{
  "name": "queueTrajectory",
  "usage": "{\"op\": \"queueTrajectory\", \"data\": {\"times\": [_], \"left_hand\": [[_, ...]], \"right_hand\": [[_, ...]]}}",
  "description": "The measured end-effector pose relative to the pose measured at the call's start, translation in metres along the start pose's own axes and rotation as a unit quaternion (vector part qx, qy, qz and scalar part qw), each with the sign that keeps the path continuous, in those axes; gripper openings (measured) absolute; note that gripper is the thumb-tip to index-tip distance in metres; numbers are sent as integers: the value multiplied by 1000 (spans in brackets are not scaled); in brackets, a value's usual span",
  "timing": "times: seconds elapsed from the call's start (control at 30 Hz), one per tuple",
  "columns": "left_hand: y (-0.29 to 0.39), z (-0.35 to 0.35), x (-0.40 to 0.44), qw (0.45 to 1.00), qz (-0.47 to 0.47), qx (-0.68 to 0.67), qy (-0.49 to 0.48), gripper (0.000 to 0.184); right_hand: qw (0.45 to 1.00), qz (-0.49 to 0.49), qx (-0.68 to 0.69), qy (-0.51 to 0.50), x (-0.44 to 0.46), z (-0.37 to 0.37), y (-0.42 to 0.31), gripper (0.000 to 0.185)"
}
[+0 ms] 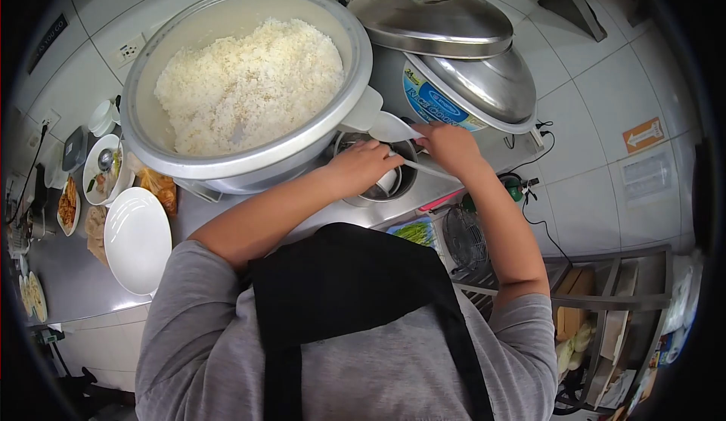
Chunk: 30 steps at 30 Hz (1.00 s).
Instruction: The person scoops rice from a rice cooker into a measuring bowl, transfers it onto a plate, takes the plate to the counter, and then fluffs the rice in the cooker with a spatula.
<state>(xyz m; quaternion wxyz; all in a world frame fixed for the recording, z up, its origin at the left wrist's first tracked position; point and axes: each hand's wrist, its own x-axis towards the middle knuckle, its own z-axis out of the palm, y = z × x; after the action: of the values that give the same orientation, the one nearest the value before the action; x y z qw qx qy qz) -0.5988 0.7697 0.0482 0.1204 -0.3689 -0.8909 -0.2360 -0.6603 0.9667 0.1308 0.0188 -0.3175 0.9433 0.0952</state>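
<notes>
Both my hands are at a round metal pot on the steel counter, just right of a big open rice cooker full of white rice. My right hand is closed near a white rice paddle, whose blade points toward the cooker; its fingertips touch the paddle. My left hand reaches over the pot's rim with curled fingers, beside a white handle that sticks out to the right. What the left fingers hold is partly hidden. Metal utensils lie inside the pot.
A second rice cooker with metal lids stands behind. Left on the counter are an empty white oval plate, a bowl with a ladle, bagged food and fried food. A fan and shelf rack stand lower right.
</notes>
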Motion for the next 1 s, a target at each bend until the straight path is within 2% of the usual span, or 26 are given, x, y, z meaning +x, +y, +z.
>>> {"op": "queueTrajectory", "data": {"times": [0.03,0.13,0.17,0.2,0.3,0.33,0.4,0.47,0.53,0.57,0.6,0.67,0.73,0.8,0.87,0.9,0.93,0.97,1.0], "left_hand": [[3,-4,-1,998,24,32,37,15],[1,-8,-6,992,69,103,23,15],[2,-4,-10,985,55,162,8,11],[7,-9,-12,985,52,165,13,11],[17,-22,-11,966,102,179,157,6],[14,-15,-13,966,96,179,159,6],[9,-7,-16,976,58,189,88,9],[17,-9,-16,977,75,162,119,9],[23,-12,-17,972,71,162,155,9],[18,-6,-17,974,53,171,140,9],[22,-13,-15,974,50,171,142,9],[35,-50,-10,956,103,151,228,10],[42,-96,-8,949,113,157,248,11],[33,-140,-8,956,78,160,232,13],[-8,-169,-19,962,-50,22,267,16],[-33,-186,-32,949,-73,73,297,24],[-59,-212,-42,957,-211,22,199,27],[-91,-236,-55,945,-306,-29,110,29],[-131,-250,-78,925,-355,-114,75,34]], "right_hand": [[1000,8,14,26,-5,-4,-1,30],[997,8,33,66,-18,4,1,29],[997,2,38,74,-23,7,3,28],[996,-2,34,76,-30,5,4,28],[997,30,42,63,-37,-4,12,27],[994,44,49,88,-38,-9,18,25],[991,52,51,111,-37,-22,25,23],[980,56,52,183,-28,-39,31,20],[977,38,71,197,-12,-55,30,17],[977,41,68,200,-3,-67,24,16],[976,42,65,203,8,-80,17,15],[976,38,23,213,34,-110,-3,15],[974,38,-15,222,59,-130,-25,16],[952,-19,-150,266,86,-143,-44,19],[947,-38,-199,251,116,-141,-55,17],[939,-56,-248,234,132,-136,-60,14],[938,-55,-249,233,148,-127,-65,14],[917,-80,-294,258,166,-115,-71,13],[892,-104,-338,281,181,-107,-77,13]]}}
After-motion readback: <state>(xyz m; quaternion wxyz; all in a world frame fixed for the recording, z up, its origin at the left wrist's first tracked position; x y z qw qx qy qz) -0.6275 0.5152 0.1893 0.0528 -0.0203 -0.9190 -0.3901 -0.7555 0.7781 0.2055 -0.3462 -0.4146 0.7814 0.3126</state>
